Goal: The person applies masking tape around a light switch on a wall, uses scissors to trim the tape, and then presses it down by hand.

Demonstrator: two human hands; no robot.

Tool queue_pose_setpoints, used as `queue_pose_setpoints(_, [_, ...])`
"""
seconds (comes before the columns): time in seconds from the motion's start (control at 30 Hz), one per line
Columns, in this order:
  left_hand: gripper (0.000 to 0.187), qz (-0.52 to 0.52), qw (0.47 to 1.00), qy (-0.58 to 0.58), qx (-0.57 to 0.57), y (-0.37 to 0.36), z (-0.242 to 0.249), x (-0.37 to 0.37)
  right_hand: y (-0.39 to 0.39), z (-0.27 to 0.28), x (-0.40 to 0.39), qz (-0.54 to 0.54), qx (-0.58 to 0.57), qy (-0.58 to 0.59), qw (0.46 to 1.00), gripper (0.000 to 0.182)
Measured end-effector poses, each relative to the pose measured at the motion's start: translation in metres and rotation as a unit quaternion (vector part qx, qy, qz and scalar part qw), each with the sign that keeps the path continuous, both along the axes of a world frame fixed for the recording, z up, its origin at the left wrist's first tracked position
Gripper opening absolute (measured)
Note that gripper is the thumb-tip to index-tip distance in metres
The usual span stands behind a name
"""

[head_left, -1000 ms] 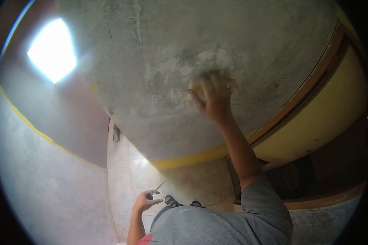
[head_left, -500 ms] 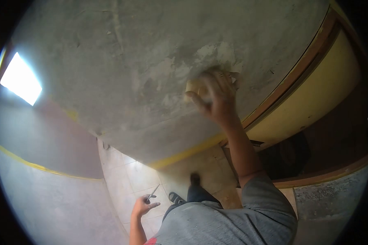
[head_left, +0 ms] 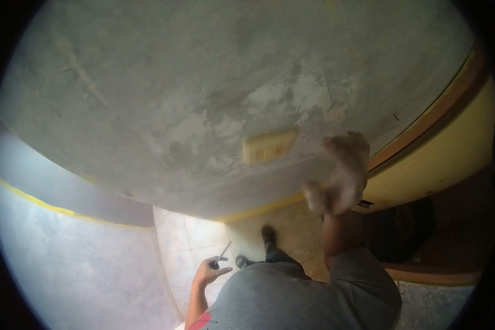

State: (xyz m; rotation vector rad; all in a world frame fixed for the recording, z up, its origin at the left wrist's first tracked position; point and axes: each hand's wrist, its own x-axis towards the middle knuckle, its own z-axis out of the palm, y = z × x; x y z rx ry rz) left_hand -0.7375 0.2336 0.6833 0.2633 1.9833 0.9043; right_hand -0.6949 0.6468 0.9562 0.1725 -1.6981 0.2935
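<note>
My right hand (head_left: 344, 173) is off the wall, to the right of a cream switch plate (head_left: 268, 147). It is slightly blurred, its thumb apart from the bent fingers, and nothing shows between them. The plate is set in a grey plastered wall (head_left: 148, 110), with pale, patchy filler (head_left: 269, 94) around and above it. Low on the left, my left hand (head_left: 209, 271) holds a thin putty knife (head_left: 222, 253), seen edge-on and pointing up. Its grip is mostly hidden by the fingers.
A brown door frame (head_left: 423, 129) with a yellow panel (head_left: 423, 159) runs along the right. Yellow tape edges the wall's foot and the left wall (head_left: 93, 264). Pale floor tiles (head_left: 173, 231) lie below, with my sandalled feet (head_left: 268, 235) on them.
My right hand has come off the switch plate and moved right and down, uncovering the plate. The view has shifted, and the bright window at left is out of sight. My left hand still holds the putty knife.
</note>
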Motion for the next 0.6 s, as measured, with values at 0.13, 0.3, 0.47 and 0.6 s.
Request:
queue_pose_setpoints(0.13, [0.054,-0.044,0.998,-0.005,-0.037,0.036,0.014,-0.005,-0.01,-0.011,-0.021,-0.036,0.087,-0.09,0.992,0.066])
queue_pose_setpoints(0.3, [0.054,-0.039,0.998,-0.014,-0.037,0.065,0.011,-0.016,-0.014,-0.021,-0.048,-0.059,0.07,-0.131,0.987,0.062])
queue_pose_setpoints(0.47, [0.054,-0.042,0.998,-0.002,-0.054,0.074,0.013,-0.019,-0.012,-0.032,-0.059,-0.063,0.098,-0.056,0.992,0.059])
queue_pose_setpoints(0.6, [0.055,-0.026,0.998,0.003,-0.052,0.073,0.016,-0.012,-0.016,-0.015,-0.052,-0.038,0.1,-0.1,0.989,0.056])
